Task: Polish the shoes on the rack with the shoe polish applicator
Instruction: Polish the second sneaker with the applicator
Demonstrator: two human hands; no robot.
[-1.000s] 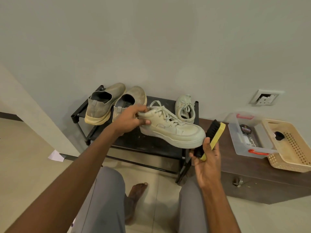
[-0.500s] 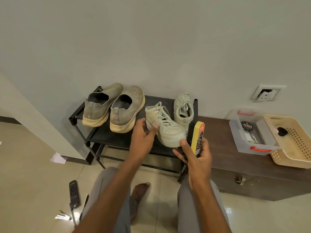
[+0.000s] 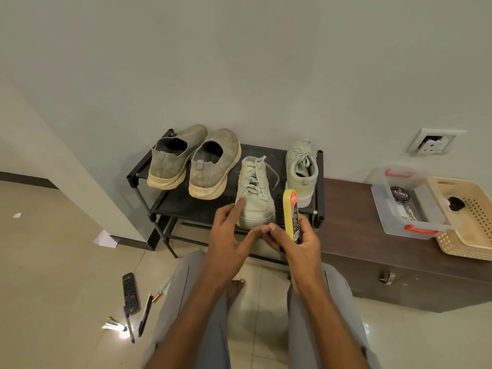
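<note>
Shoe brush [image 3: 290, 217], yellow-backed, label facing the camera, upright in right hand [image 3: 300, 245], fingers curled round its lower half; black bristles mostly hidden behind the handle, label text too small to read. Pale green sneaker [image 3: 255, 193] now resting on black shoe rack [image 3: 186, 203], toe toward the camera; a second ago lifted off the rack in left hand [image 3: 229, 235]. Left hand now relaxed, fingers straight, index tip touching the sneaker's toe side, holding nothing. Brush just right of that sneaker, partly covering second sneaker [image 3: 302, 166]. Olive slip-ons [image 3: 194, 161] unmoved at rack's left.
</note>
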